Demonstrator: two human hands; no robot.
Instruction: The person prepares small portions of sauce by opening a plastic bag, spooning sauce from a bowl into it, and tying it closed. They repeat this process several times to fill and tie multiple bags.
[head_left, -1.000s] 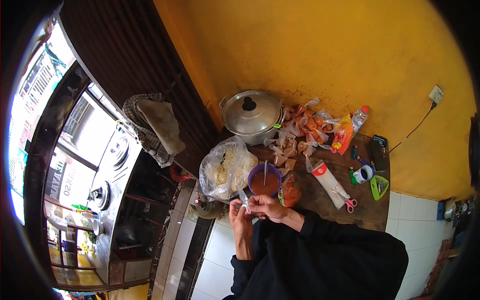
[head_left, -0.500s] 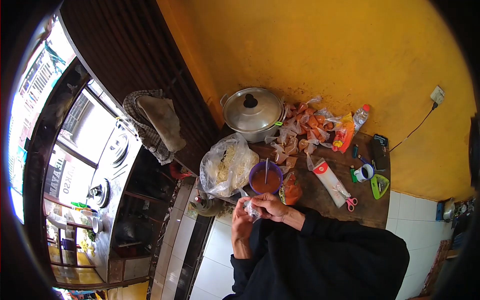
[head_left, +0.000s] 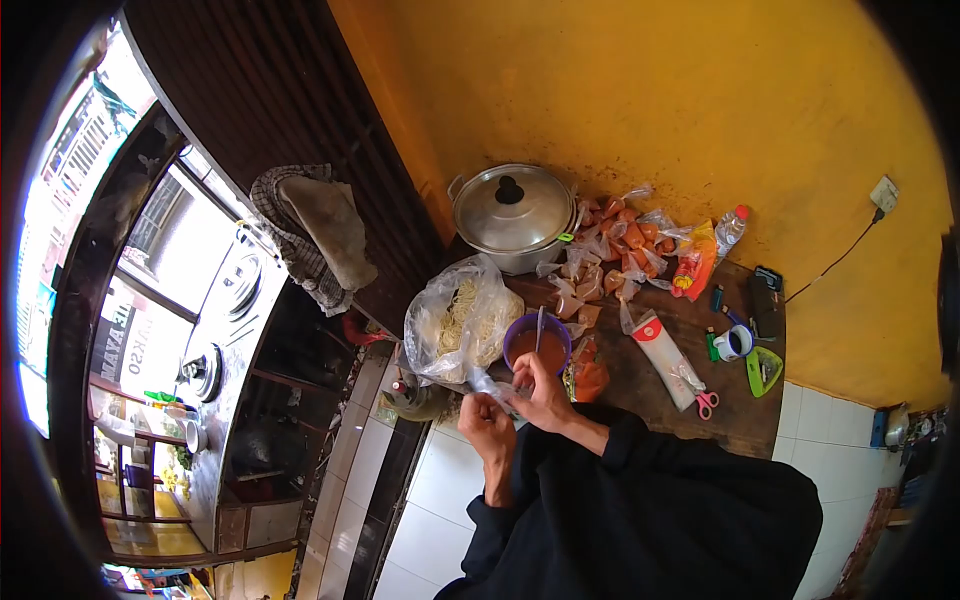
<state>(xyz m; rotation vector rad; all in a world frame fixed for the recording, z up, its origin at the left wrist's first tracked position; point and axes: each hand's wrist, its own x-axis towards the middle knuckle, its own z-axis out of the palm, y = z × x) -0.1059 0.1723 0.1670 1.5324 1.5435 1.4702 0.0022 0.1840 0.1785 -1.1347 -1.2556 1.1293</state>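
Both hands are together at the near edge of the wooden table. My left hand (head_left: 487,428) has its fingers closed on a small clear plastic bag (head_left: 486,384). My right hand (head_left: 543,394) pinches the same bag from the other side, close to a purple bowl (head_left: 523,330). Reddish-brown sauce and a spoon (head_left: 541,328) are in the bowl. Left of it lies a large clear bag of noodles (head_left: 461,318). An orange-filled bag (head_left: 589,380) sits just right of my right hand.
A lidded pot (head_left: 512,215) stands at the back against the yellow wall. Many small sauce bags (head_left: 622,240) are heaped beside it. Farther right are a plastic pack (head_left: 664,362), pink scissors (head_left: 706,402), a cup (head_left: 733,343) and a green holder (head_left: 764,371).
My hands have moved slightly apart. The small bag now extends upward between them, and my right hand has risen toward the purple bowl. The camera view has shifted slightly.
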